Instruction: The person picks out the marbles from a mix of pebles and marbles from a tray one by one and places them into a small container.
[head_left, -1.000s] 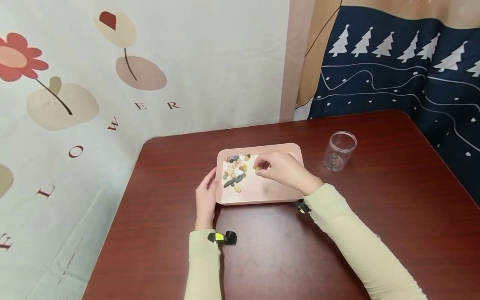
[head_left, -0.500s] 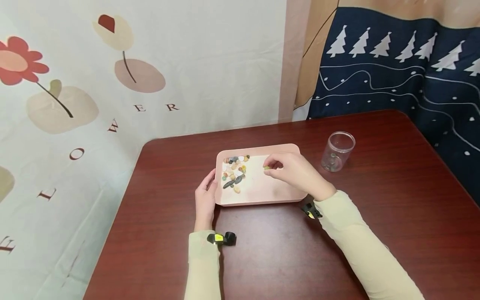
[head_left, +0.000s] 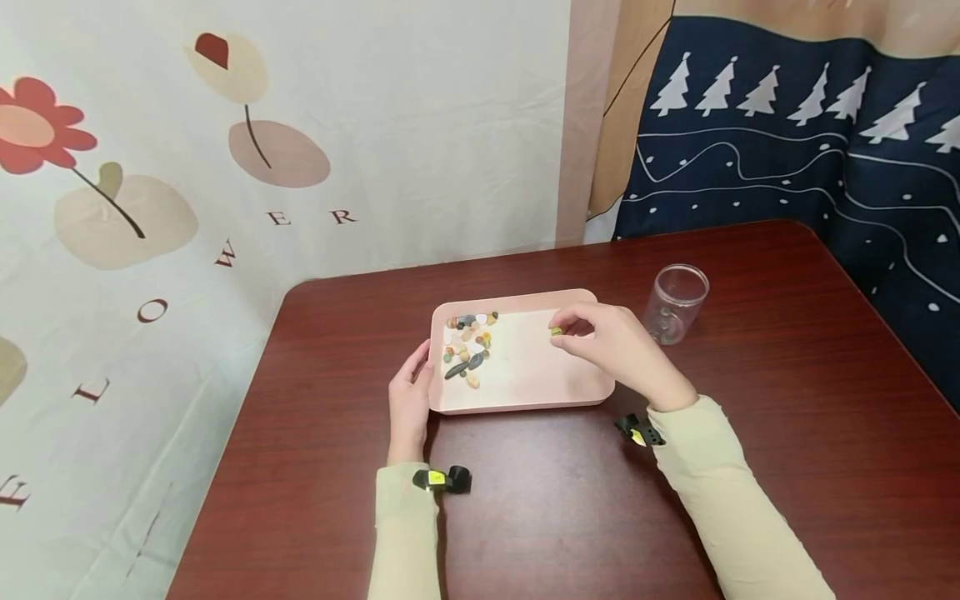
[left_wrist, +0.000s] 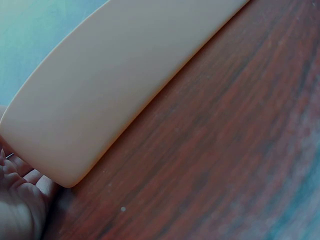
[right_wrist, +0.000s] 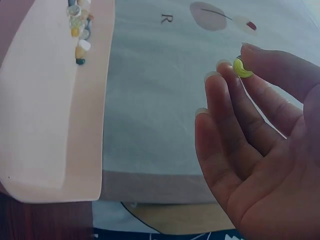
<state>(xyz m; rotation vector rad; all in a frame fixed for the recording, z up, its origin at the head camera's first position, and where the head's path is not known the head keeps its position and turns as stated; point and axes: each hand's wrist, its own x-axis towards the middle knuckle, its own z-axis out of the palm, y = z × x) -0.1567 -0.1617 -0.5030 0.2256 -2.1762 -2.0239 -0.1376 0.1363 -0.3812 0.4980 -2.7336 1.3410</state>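
Fingers [right_wrist: 227, 80] of right hand [head_left: 611, 342] around yellow-green pebble [right_wrist: 240, 67], above pink tray [head_left: 525, 392]

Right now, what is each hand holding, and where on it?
The right hand pinches a small yellow-green pebble between thumb and fingertips. The left hand only rests against the pink tray's left edge.

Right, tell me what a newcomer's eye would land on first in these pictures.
First, the right hand, raised over the right part of the pink tray at the middle of the dark red table, pinching a small yellow-green stone at its fingers. Next, the cluster of coloured stones in the tray's left part, with the left hand against that edge. A clear jar stands to the tray's right.
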